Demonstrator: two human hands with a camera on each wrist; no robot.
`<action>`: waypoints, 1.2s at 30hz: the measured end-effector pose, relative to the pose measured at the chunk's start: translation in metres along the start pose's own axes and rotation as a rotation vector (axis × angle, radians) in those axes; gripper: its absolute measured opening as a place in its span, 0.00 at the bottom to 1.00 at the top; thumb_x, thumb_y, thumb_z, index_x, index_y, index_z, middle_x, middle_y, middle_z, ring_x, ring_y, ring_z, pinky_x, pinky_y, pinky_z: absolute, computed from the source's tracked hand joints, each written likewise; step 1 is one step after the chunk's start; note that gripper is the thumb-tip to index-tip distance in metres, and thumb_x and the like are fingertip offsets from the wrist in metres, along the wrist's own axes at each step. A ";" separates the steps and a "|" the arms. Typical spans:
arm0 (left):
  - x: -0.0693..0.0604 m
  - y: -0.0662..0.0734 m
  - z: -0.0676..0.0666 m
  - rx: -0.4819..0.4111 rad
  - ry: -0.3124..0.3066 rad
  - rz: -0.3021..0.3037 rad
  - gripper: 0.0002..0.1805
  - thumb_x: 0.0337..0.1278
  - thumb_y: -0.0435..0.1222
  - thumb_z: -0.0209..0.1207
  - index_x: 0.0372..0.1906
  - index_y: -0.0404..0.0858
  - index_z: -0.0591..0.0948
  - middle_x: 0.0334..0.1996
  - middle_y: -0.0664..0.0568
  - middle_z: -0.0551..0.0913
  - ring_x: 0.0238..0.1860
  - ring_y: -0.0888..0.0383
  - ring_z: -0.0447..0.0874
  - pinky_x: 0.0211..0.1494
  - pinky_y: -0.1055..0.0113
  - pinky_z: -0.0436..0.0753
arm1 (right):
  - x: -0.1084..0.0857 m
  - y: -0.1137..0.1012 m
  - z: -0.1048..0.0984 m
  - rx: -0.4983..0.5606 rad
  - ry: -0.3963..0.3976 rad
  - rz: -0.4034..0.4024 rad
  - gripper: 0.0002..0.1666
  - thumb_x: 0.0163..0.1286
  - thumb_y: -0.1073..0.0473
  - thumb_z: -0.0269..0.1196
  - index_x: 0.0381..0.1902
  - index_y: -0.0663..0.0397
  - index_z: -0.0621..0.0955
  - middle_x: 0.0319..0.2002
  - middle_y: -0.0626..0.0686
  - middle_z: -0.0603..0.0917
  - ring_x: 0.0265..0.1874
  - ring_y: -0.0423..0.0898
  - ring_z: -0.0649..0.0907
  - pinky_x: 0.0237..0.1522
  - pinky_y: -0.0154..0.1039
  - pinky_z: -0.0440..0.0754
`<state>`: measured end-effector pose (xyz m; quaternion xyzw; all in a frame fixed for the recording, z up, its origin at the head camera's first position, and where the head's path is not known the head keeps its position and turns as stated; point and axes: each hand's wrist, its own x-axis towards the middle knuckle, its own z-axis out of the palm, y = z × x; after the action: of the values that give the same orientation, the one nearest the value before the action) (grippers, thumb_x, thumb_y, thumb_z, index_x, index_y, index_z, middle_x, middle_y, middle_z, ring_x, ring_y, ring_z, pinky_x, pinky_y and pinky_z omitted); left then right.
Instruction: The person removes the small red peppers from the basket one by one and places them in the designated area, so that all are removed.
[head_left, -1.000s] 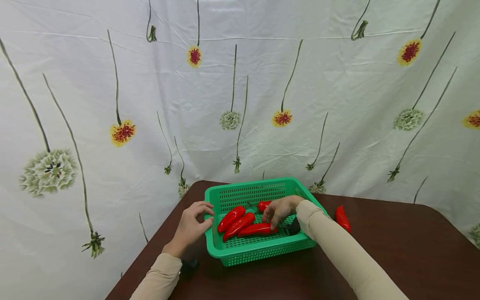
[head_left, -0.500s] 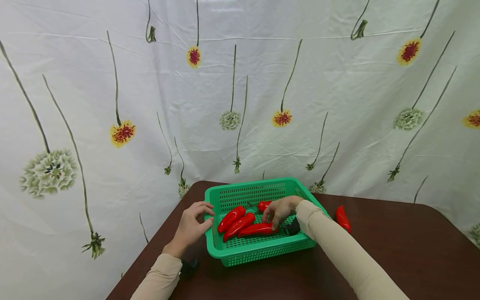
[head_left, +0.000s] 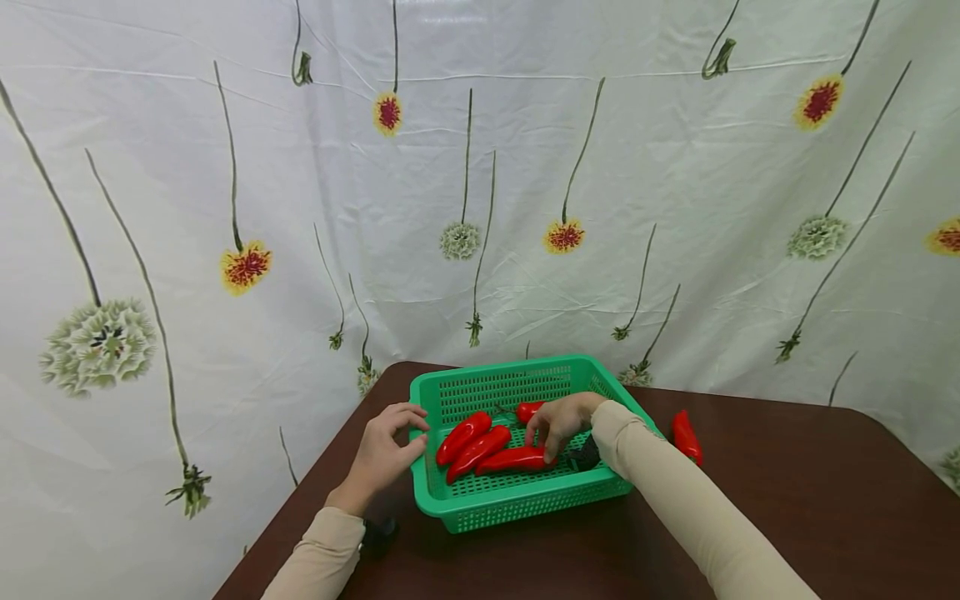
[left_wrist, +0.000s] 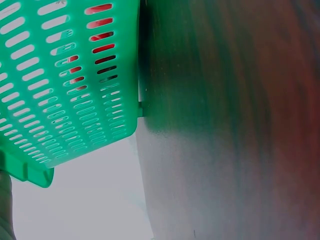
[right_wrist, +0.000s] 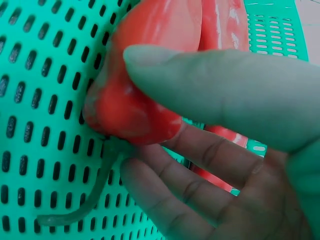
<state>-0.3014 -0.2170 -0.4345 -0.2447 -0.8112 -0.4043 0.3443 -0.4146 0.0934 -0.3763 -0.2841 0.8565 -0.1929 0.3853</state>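
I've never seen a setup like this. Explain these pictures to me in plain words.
There is no machine here, just a person working bare-handed. The wide picture is taken from the person's head, looking forward and down; the two close-ups are taken from the wrists. On a dark brown table stands a green basket. In it, the right hand holds a red pepper between thumb and fingers; its green stem shows in the right wrist view. Two more red peppers lie to its left, and another pepper is partly hidden by the hand. One loose pepper lies on the table, right of the basket. The left hand is at the basket's left rim; whether it grips is unclear.
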 end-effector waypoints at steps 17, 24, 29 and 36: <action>0.000 -0.004 0.001 0.005 -0.012 -0.016 0.11 0.49 0.22 0.64 0.31 0.41 0.86 0.45 0.46 0.87 0.50 0.49 0.83 0.49 0.55 0.85 | -0.004 -0.004 0.001 0.009 -0.025 -0.019 0.23 0.66 0.66 0.67 0.59 0.48 0.81 0.53 0.51 0.80 0.51 0.45 0.79 0.55 0.44 0.82; 0.000 -0.003 0.000 0.000 -0.008 -0.015 0.09 0.49 0.22 0.65 0.31 0.39 0.86 0.45 0.48 0.87 0.50 0.50 0.83 0.49 0.56 0.85 | -0.004 -0.003 -0.001 0.009 -0.045 -0.032 0.23 0.66 0.66 0.66 0.59 0.51 0.81 0.52 0.50 0.81 0.52 0.44 0.80 0.55 0.43 0.82; 0.000 -0.003 -0.001 0.003 -0.004 -0.017 0.10 0.49 0.22 0.64 0.31 0.41 0.86 0.45 0.48 0.87 0.49 0.49 0.83 0.48 0.57 0.85 | -0.004 -0.003 -0.002 0.014 -0.059 -0.047 0.23 0.67 0.66 0.65 0.60 0.54 0.81 0.51 0.50 0.83 0.50 0.42 0.81 0.53 0.40 0.83; -0.001 -0.002 -0.001 0.007 -0.005 -0.015 0.10 0.49 0.22 0.64 0.31 0.41 0.86 0.45 0.48 0.87 0.49 0.50 0.83 0.47 0.58 0.85 | -0.005 -0.004 -0.002 0.035 -0.043 -0.061 0.22 0.67 0.67 0.66 0.59 0.53 0.82 0.48 0.49 0.83 0.46 0.41 0.80 0.50 0.38 0.83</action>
<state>-0.3023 -0.2189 -0.4360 -0.2384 -0.8152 -0.4035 0.3402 -0.4119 0.0938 -0.3695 -0.3074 0.8355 -0.2137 0.4023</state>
